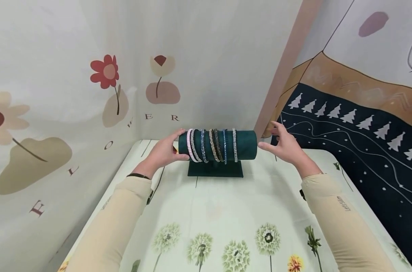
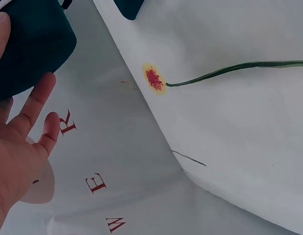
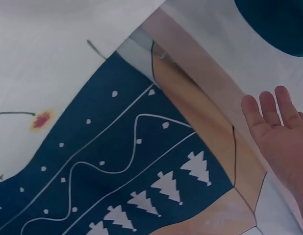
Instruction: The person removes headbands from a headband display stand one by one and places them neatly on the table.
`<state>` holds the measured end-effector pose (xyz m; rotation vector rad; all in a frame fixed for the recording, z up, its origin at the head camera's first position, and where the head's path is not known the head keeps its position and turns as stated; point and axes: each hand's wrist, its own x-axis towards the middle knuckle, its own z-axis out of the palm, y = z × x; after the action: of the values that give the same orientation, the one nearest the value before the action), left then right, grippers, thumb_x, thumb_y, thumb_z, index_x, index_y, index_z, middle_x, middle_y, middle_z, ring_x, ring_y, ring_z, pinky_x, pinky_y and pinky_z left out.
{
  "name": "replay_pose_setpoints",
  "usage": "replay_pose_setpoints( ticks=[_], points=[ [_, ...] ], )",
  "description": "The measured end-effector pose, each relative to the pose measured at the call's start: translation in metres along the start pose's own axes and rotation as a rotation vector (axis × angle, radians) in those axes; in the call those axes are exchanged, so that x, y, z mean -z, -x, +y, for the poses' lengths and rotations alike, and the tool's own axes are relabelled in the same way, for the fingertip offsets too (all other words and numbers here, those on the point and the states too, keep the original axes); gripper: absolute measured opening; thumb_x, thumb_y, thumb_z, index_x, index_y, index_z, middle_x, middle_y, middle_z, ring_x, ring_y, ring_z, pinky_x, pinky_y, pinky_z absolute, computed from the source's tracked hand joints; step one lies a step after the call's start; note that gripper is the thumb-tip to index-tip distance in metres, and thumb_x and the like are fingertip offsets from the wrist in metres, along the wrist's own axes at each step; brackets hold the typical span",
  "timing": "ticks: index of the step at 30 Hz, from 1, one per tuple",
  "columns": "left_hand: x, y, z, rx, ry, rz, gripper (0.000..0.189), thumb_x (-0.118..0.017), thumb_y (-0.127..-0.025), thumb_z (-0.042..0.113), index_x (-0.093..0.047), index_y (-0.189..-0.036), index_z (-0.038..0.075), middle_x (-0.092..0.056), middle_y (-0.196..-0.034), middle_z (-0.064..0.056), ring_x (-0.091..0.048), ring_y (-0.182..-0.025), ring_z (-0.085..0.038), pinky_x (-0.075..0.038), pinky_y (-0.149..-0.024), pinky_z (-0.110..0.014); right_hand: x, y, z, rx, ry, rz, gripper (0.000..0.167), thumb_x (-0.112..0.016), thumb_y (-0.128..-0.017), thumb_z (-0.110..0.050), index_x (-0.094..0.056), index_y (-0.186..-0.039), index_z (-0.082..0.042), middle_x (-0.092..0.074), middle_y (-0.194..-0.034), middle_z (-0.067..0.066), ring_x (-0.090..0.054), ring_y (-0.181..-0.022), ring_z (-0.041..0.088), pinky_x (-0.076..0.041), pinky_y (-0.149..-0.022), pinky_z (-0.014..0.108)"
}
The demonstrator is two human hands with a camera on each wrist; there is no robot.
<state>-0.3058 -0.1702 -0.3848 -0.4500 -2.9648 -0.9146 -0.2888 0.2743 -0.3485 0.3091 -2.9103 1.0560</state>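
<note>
A dark green bracelet stand (image 1: 248,145) holds several bracelets along its horizontal roll, in pink, silver, blue, gold and dark tones. Its flat base (image 1: 215,172) rests on the table. At the roll's left end my left hand (image 1: 162,151) holds on, thumb across the front and fingers behind. In the left wrist view that left hand (image 2: 24,137) has its thumb and fingers on opposite sides of the green roll (image 2: 38,46). My right hand (image 1: 283,145) is just off the right end, thumb and fingers spread. The right wrist view shows this right hand (image 3: 284,132) apart from the roll (image 3: 281,22).
The table (image 1: 212,204) wears a pale cloth printed with dandelions. A light curtain (image 1: 206,56) with flowers and letters hangs behind and at the left. To the right is a dark printed cloth (image 1: 355,151) with white trees.
</note>
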Motion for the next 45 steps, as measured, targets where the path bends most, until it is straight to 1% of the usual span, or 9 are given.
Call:
replay_pose_setpoints(
  ticks=[7,11,17,20,24,27,31,39,45],
  points=[
    [0.001,0.001,0.0,0.011,0.003,-0.002,0.107,-0.09,-0.088,0.037,-0.023,-0.171,0.032,-0.048,-0.164,-0.01,-0.064,-0.099,-0.031,-0.06,-0.091,-0.043,-0.004,-0.002,-0.008,0.044,0.015,0.023,0.112,-0.077,-0.096,-0.055,-0.006,-0.172,-0.014,-0.039,-0.171,0.02,-0.039,-0.155,0.048,-0.04,-0.119,0.076],
    [0.001,0.002,0.0,0.012,0.004,-0.008,0.106,-0.09,-0.089,0.036,-0.023,-0.171,0.031,-0.048,-0.164,-0.011,-0.064,-0.1,-0.031,-0.06,-0.091,-0.043,-0.007,-0.002,-0.009,0.063,0.023,0.027,0.112,-0.078,-0.096,-0.052,-0.007,-0.173,-0.014,-0.041,-0.169,0.021,-0.036,-0.157,0.047,-0.037,-0.121,0.076],
    [0.001,0.002,0.001,0.003,0.007,-0.008,0.106,-0.09,-0.088,0.036,-0.024,-0.171,0.03,-0.051,-0.16,-0.013,-0.064,-0.1,-0.031,-0.06,-0.09,-0.043,-0.015,-0.003,-0.017,0.098,0.052,0.031,0.113,-0.083,-0.092,-0.051,-0.014,-0.172,-0.014,-0.043,-0.168,0.019,-0.031,-0.158,0.043,-0.037,-0.121,0.076],
    [0.0,0.002,0.001,0.005,0.005,-0.006,0.107,-0.09,-0.088,0.036,-0.023,-0.172,0.03,-0.055,-0.156,-0.014,-0.064,-0.1,-0.03,-0.06,-0.09,-0.043,-0.022,-0.005,-0.022,0.132,0.106,0.041,0.113,-0.086,-0.089,-0.053,-0.019,-0.172,-0.015,-0.046,-0.166,0.016,-0.027,-0.159,0.041,-0.037,-0.122,0.075],
    [-0.001,0.002,0.001,0.01,0.007,-0.003,0.107,-0.09,-0.088,0.035,-0.023,-0.172,0.031,-0.057,-0.152,-0.015,-0.064,-0.1,-0.03,-0.061,-0.09,-0.043,-0.029,-0.006,-0.031,0.191,0.205,0.056,0.114,-0.089,-0.085,-0.052,-0.023,-0.171,-0.015,-0.048,-0.165,0.014,-0.023,-0.162,0.041,-0.032,-0.125,0.075],
    [-0.001,0.002,0.001,0.012,0.006,-0.003,0.107,-0.09,-0.089,0.035,-0.023,-0.172,0.031,-0.058,-0.15,-0.015,-0.064,-0.1,-0.03,-0.061,-0.09,-0.043,-0.035,-0.005,-0.035,0.213,0.256,0.049,0.115,-0.09,-0.083,-0.054,-0.025,-0.171,-0.017,-0.046,-0.167,0.013,-0.022,-0.162,0.042,-0.029,-0.125,0.077],
    [-0.001,0.003,0.002,0.011,0.003,-0.005,0.107,-0.09,-0.089,0.034,-0.022,-0.172,0.03,-0.058,-0.149,-0.016,-0.064,-0.1,-0.03,-0.06,-0.09,-0.043,-0.043,-0.005,-0.038,0.259,0.331,0.035,0.116,-0.09,-0.082,-0.056,-0.027,-0.17,-0.017,-0.042,-0.17,0.014,-0.023,-0.161,0.043,-0.025,-0.128,0.076],
    [0.0,0.005,0.003,0.012,0.014,-0.006,0.107,-0.09,-0.089,0.032,-0.023,-0.172,0.031,-0.057,-0.151,-0.015,-0.064,-0.099,-0.031,-0.059,-0.089,-0.042,-0.058,-0.003,-0.043,0.396,0.46,0.041,0.106,-0.09,-0.081,-0.058,-0.036,-0.162,-0.014,-0.045,-0.165,0.016,-0.025,-0.16,0.042,-0.014,-0.134,0.07],
    [-0.001,0.003,0.0,0.008,0.013,-0.006,0.107,-0.09,-0.089,0.034,-0.022,-0.172,0.03,-0.059,-0.148,-0.015,-0.064,-0.098,-0.029,-0.059,-0.087,-0.041,-0.065,-0.003,-0.047,0.426,0.519,0.041,0.105,-0.089,-0.081,-0.06,-0.039,-0.161,-0.014,-0.043,-0.166,0.018,-0.026,-0.16,0.043,-0.013,-0.134,0.069]
  ],
)
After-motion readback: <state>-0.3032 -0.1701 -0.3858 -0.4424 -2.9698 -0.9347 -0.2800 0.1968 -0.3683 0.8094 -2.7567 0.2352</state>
